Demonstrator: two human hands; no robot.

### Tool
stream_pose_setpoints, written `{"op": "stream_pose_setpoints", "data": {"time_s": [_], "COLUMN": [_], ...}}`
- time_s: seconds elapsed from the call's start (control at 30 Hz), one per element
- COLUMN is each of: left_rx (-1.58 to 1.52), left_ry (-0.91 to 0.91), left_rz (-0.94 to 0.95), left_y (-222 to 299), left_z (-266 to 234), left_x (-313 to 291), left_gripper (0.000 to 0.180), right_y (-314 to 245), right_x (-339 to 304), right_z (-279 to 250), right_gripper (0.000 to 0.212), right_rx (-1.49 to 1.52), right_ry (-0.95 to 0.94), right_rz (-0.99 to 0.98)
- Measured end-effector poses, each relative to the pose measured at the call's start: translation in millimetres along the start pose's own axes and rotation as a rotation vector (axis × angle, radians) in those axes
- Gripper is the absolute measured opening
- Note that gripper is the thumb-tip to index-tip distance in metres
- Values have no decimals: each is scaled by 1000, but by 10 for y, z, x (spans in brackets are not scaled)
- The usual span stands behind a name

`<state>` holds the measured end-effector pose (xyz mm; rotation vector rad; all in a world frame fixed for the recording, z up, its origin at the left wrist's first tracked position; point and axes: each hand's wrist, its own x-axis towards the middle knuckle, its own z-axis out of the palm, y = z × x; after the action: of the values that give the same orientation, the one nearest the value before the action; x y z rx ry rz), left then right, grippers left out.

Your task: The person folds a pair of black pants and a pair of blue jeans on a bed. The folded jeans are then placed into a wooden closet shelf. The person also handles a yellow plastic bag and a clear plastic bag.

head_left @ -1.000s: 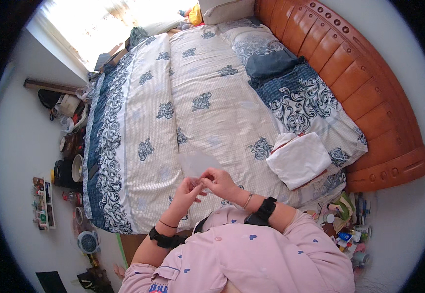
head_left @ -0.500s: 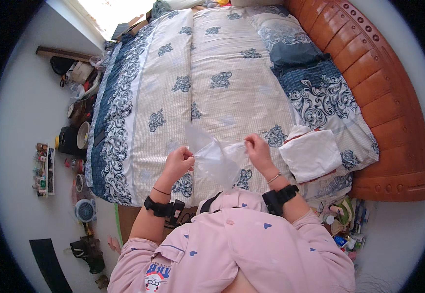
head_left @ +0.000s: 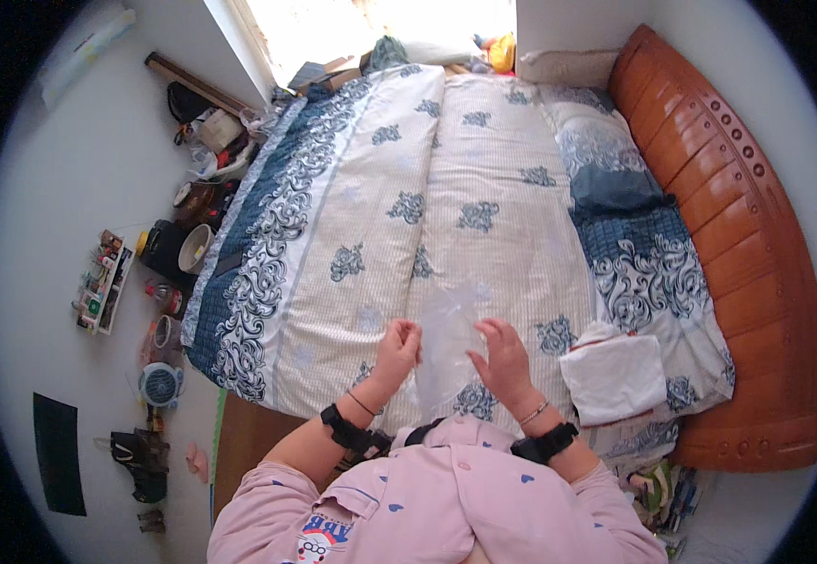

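Observation:
A thin, clear plastic bag [head_left: 443, 352] hangs between my two hands, over the near part of the patterned bed cover [head_left: 512, 263]. My left hand [head_left: 398, 355] is closed in a pinch at the bag's left edge. On the other side of the bag, my right hand [head_left: 502, 360] has its thumb and fingers apart, with nothing gripped between them. Its fingertips are close to the bag's right edge; whether they touch it I cannot tell. To the right of my right hand, a folded white cloth [head_left: 612, 379] lies on the bed.
A brown headboard [head_left: 709, 216] borders the bed on the right. Along the left wall stand a pot [head_left: 196, 248], a blue fan [head_left: 160, 384] and a small white rack [head_left: 106, 287] of bottles. Several small items crowd the floor at the lower right.
The bag was stretched between both pinching hands; now it hangs narrower and more upright. My right hand's fingers have opened, and my hands are closer together. The view has shifted.

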<state>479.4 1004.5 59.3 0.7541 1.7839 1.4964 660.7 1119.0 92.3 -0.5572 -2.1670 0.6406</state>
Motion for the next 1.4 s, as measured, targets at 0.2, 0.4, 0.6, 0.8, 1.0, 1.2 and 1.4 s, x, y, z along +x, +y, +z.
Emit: {"op": "stream_pose_setpoints", "data": {"time_s": [0.2, 0.4, 0.6, 0.8, 1.0, 1.2, 1.4], "left_rx": [92, 328, 351, 345, 325, 333, 449], "left_ry": [-97, -371, -373, -462, -407, -274, -149], "left_rz": [93, 151, 450, 286, 460, 558, 394], "left_y": [335, 585, 526, 667, 646, 663, 907], "left_z": [244, 414, 584, 531, 590, 639, 440], "left_x": [-54, -209, -222, -279, -339, -359, -360], "left_gripper": [14, 11, 12, 11, 10, 13, 14], "right_y": [-70, 34, 690, 782, 729, 371, 258], "right_x": [60, 20, -460, -512, -501, -256, -336], "right_z": [107, 277, 826, 798, 725, 479, 384], "right_gripper": [19, 23, 23, 28, 34, 28, 37], "right_rx": [-3, -231, 121, 282, 269, -249, -84], "right_ry": [-307, -999, -623, -740, -811, -1047, -858], "right_rz": [-416, -146, -211, -136, -90, 77, 114]}}
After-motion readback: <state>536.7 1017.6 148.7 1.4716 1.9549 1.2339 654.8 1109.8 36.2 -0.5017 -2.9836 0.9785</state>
